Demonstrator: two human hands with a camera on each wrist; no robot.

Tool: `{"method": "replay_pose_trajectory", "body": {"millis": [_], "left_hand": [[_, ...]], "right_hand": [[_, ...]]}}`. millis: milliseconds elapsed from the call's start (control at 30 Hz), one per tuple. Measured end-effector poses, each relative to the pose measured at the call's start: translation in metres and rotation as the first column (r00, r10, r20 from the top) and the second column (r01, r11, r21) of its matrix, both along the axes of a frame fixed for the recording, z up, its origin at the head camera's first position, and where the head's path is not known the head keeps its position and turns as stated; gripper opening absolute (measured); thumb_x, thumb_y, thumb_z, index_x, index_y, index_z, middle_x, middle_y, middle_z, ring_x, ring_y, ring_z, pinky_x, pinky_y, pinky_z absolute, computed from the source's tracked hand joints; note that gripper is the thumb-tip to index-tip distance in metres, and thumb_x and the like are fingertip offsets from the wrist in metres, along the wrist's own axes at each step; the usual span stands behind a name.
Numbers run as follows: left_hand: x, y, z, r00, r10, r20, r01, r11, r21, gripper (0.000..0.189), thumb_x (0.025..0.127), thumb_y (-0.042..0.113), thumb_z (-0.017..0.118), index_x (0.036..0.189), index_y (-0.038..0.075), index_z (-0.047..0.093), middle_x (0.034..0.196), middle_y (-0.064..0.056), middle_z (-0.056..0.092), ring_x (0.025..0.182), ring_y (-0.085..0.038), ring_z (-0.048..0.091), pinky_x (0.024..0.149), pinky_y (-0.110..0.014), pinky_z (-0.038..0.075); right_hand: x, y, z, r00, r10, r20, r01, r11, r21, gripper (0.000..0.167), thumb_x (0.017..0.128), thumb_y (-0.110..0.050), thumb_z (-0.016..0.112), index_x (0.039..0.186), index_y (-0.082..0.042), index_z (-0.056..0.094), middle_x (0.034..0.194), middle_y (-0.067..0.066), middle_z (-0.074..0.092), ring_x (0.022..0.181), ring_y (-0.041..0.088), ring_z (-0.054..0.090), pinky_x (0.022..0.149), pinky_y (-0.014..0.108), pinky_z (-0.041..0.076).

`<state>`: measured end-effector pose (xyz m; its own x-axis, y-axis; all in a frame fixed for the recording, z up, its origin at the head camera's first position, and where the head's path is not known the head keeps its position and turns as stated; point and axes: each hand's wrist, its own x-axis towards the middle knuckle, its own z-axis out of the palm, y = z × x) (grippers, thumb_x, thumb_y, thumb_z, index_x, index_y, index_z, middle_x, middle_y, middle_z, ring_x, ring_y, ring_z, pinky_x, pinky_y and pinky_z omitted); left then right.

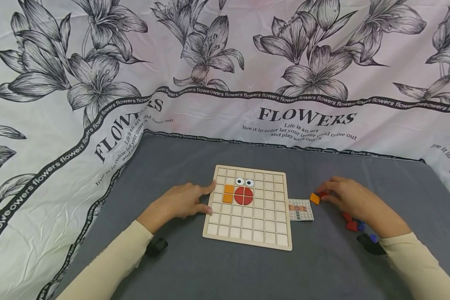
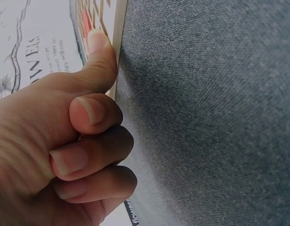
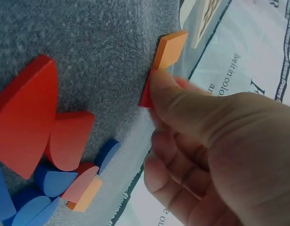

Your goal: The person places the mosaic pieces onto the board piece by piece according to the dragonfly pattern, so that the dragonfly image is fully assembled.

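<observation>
A wooden grid board (image 1: 247, 223) lies on the grey cloth, with two round eye pieces (image 1: 245, 182), a red disc of quarter pieces (image 1: 243, 196) and two orange squares (image 1: 228, 193) in its cells. At its left edge, my left hand (image 1: 181, 201) presses with spread thumb and index finger; the left wrist view has the thumb on the rim and the other fingers curled. My right hand (image 1: 346, 196) pinches a small red block (image 3: 145, 92), partly hidden by the thumb. Against that block, an orange block (image 3: 170, 48) lies on the cloth.
A small pattern card (image 1: 301, 209) lies at the board's right edge. Near the right forearm are loose red blocks (image 3: 24, 117), blue rounded blocks (image 3: 55, 181) and another orange block (image 3: 87, 195). Behind the table hangs a flower-printed cloth (image 1: 210, 50).
</observation>
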<state>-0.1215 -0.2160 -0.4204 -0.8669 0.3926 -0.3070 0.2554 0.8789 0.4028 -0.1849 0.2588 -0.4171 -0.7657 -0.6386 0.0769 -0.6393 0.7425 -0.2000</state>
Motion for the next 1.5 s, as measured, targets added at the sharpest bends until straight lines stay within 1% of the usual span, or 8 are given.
{"method": "replay_pose_trajectory", "body": {"millis": [133, 267, 467, 733, 900, 1133, 1367, 1500], "left_hand": [[0.000, 0.000, 0.000, 1.000, -0.001, 0.005, 0.001, 1.000, 0.004, 0.089, 0.095, 0.050, 0.075, 0.168, 0.026, 0.030, 0.057, 0.001, 0.057, 0.046, -0.015, 0.054, 0.050, -0.033, 0.042], [0.000, -0.001, 0.000, 1.000, -0.002, 0.005, 0.002, 1.000, 0.010, 0.089, 0.096, 0.050, 0.075, 0.168, 0.026, 0.030, 0.056, 0.001, 0.056, 0.045, -0.015, 0.054, 0.049, -0.033, 0.041], [0.000, -0.001, -0.002, 1.000, -0.001, 0.016, 0.001, 1.000, 0.010, 0.089, 0.096, 0.051, 0.074, 0.169, 0.028, 0.029, 0.055, 0.000, 0.056, 0.045, -0.015, 0.054, 0.049, -0.032, 0.041], [-0.001, -0.001, -0.006, 1.000, 0.001, 0.024, -0.001, 1.000, 0.024, 0.088, 0.097, 0.051, 0.074, 0.169, 0.029, 0.029, 0.054, 0.001, 0.055, 0.044, -0.014, 0.052, 0.049, -0.032, 0.041], [-0.001, -0.002, -0.005, 1.000, 0.013, 0.024, -0.013, 1.000, 0.020, 0.088, 0.096, 0.051, 0.075, 0.169, 0.030, 0.029, 0.054, 0.002, 0.055, 0.044, -0.014, 0.052, 0.049, -0.032, 0.040], [0.000, -0.005, -0.005, 0.999, 0.024, 0.029, -0.024, 0.999, 0.024, 0.088, 0.096, 0.051, 0.074, 0.169, 0.031, 0.028, 0.056, 0.001, 0.056, 0.045, -0.014, 0.052, 0.049, -0.032, 0.040], [-0.002, -0.006, -0.007, 0.999, 0.006, 0.033, -0.007, 1.000, 0.019, 0.089, 0.096, 0.055, 0.072, 0.169, 0.033, 0.026, 0.056, 0.002, 0.058, 0.045, -0.013, 0.053, 0.049, -0.032, 0.041], [-0.003, -0.006, -0.007, 0.999, 0.005, 0.035, -0.005, 1.000, 0.016, 0.089, 0.096, 0.055, 0.072, 0.169, 0.033, 0.026, 0.054, 0.002, 0.057, 0.045, -0.014, 0.053, 0.049, -0.032, 0.041]], "right_hand": [[0.001, -0.001, 0.003, 0.998, 0.054, -0.035, -0.056, 0.997, -0.050, 0.024, 0.093, -0.006, 0.081, 0.115, -0.015, 0.082, 0.098, -0.006, 0.065, 0.077, 0.003, 0.055, 0.064, 0.028, 0.049], [-0.001, -0.012, 0.011, 0.996, 0.066, -0.060, -0.071, 0.993, -0.094, 0.022, 0.096, -0.006, 0.079, 0.117, -0.010, 0.078, 0.098, -0.007, 0.064, 0.079, 0.003, 0.055, 0.065, 0.028, 0.049], [-0.002, -0.042, 0.030, 0.998, 0.048, 0.036, -0.044, 0.993, -0.110, 0.011, 0.101, -0.014, 0.075, 0.109, -0.021, 0.072, 0.101, -0.012, 0.064, 0.084, 0.007, 0.056, 0.069, 0.030, 0.051], [-0.010, -0.083, 0.042, 0.987, 0.143, 0.079, -0.135, 0.987, -0.091, 0.012, 0.100, -0.014, 0.076, 0.109, -0.020, 0.075, 0.102, -0.014, 0.062, 0.085, 0.005, 0.057, 0.074, 0.030, 0.053], [-0.018, -0.107, 0.045, 0.976, 0.190, 0.106, -0.178, 0.978, -0.113, 0.013, 0.099, -0.016, 0.078, 0.111, -0.020, 0.077, 0.100, -0.014, 0.067, 0.084, 0.004, 0.061, 0.075, 0.032, 0.054], [-0.034, -0.147, 0.046, 0.943, 0.251, 0.217, -0.206, 0.956, -0.209, 0.006, 0.103, -0.019, 0.073, 0.108, -0.021, 0.076, 0.095, -0.007, 0.075, 0.072, 0.010, 0.058, 0.066, 0.031, 0.049], [-0.043, -0.186, 0.045, 0.891, 0.377, 0.253, -0.320, 0.916, -0.240, 0.007, 0.102, -0.010, 0.073, 0.105, -0.015, 0.077, 0.100, -0.007, 0.074, 0.089, 0.020, 0.072, 0.077, 0.033, 0.056], [-0.047, -0.205, 0.043, 0.871, 0.419, 0.256, -0.368, 0.902, -0.226, 0.006, 0.101, -0.010, 0.073, 0.102, -0.014, 0.077, 0.098, -0.006, 0.075, 0.086, 0.021, 0.071, 0.075, 0.032, 0.056]]}}
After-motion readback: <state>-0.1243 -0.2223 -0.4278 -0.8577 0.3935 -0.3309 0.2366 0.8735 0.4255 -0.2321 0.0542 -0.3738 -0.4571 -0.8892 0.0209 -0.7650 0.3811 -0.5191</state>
